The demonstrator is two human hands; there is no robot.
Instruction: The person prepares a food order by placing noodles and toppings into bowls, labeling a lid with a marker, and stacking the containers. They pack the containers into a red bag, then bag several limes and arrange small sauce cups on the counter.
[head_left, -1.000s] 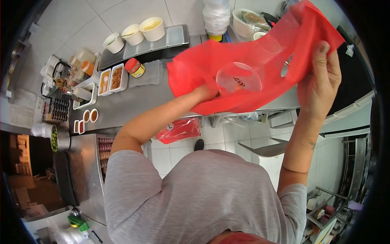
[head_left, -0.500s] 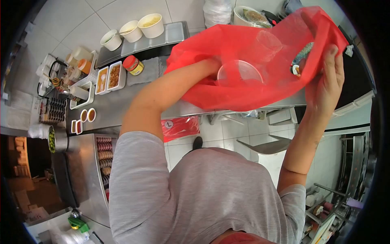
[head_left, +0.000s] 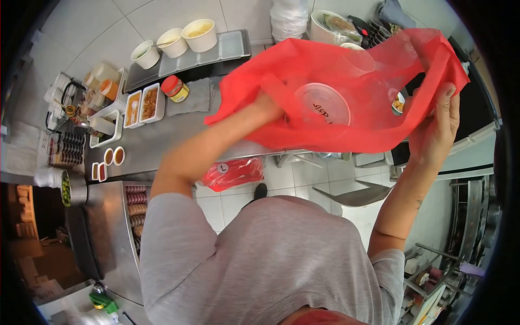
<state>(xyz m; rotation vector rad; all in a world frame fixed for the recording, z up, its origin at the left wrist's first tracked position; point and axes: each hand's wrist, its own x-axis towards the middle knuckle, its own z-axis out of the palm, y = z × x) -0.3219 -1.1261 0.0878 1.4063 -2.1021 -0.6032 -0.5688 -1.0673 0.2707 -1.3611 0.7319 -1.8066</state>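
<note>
Countertop (head_left: 162, 135) of bare steel is the largest thing here, running under the red bag (head_left: 303, 65) and away to its left. The red bag is held up above it, its thin film spread wide and its mouth pulled open. Beyond the bag's left corner a grey tray (head_left: 233, 46) carries three paper bowls (head_left: 200, 33). A folded grey cloth (head_left: 189, 97) lies just left of the bag. Below the bag, under the counter's edge, a second red bag (head_left: 233, 173) hangs.

Inside the red bag, seen through the film, sits a round clear container (head_left: 323, 104) with its lid on and writing across the top. As it looks, the container is already in the bag. The bag itself is not yet set down or closed, and its handles are loose.

The right hand (head_left: 439, 130) is closed on the bag's right edge and holds it high. The left hand (head_left: 268, 108) is pushed into the bag's mouth beside the container. Its fingers are hidden by the film, so I cannot tell whether they grip anything.

Left of the cloth stands a small red-lidded jar (head_left: 176, 88).
</note>
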